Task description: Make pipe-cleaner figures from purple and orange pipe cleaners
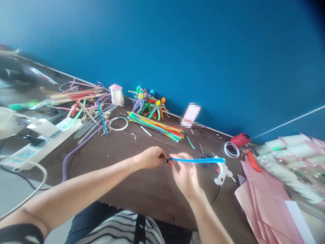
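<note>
A thin bundle of blue pipe cleaners stretches out to the right over the table, in front of me. My right hand is closed near its left end, thumb and fingers around the stems. The fingertips of my left hand pinch at that same end, where a small dark and orange bit shows; its kind is too small to make out. Beyond the bundle's right end lies a white glue gun, and dark scissors rest partly behind the bundle.
Coloured pipe cleaners lie in a bunch behind my hands, below several small pipe-cleaner figures at the wall. On the left are a power strip and loose sticks. Pink sheets, a wire coil and a red spool occupy the right.
</note>
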{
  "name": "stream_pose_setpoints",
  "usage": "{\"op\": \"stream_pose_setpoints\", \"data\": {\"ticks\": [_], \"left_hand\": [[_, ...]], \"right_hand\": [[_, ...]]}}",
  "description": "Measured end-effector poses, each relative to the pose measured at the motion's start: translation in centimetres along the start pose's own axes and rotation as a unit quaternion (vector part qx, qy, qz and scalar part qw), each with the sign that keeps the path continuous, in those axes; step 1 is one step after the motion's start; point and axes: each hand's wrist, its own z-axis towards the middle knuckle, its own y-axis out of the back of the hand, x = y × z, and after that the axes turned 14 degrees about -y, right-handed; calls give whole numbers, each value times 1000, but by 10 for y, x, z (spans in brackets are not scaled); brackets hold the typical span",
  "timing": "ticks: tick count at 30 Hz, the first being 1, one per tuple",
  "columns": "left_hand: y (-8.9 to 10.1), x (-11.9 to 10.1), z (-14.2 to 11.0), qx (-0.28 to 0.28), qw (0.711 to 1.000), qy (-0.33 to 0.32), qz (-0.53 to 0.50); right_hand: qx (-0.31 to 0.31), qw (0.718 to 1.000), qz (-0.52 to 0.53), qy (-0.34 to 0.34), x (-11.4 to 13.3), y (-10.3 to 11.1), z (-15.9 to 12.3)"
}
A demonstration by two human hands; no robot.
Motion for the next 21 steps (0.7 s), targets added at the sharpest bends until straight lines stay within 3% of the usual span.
{"op": "stream_pose_setpoints", "data": {"ticks": [6,10,14,18,21], "left_hand": [[-5,0,-2,-54,998,14,16],[-8,1,-3,-92,996,14,-5],[-10,5,-2,-114,989,17,-89],[-11,5,0,-105,971,67,-204],[-9,3,0,-101,969,71,-214]], "right_hand": [[-30,997,-17,63,0,-2,-5],[-34,998,-34,51,2,-2,-8],[-9,998,-22,55,-2,-2,-8],[4,997,-26,66,-10,-2,-4],[10,997,-23,75,-12,-1,-3]]}}
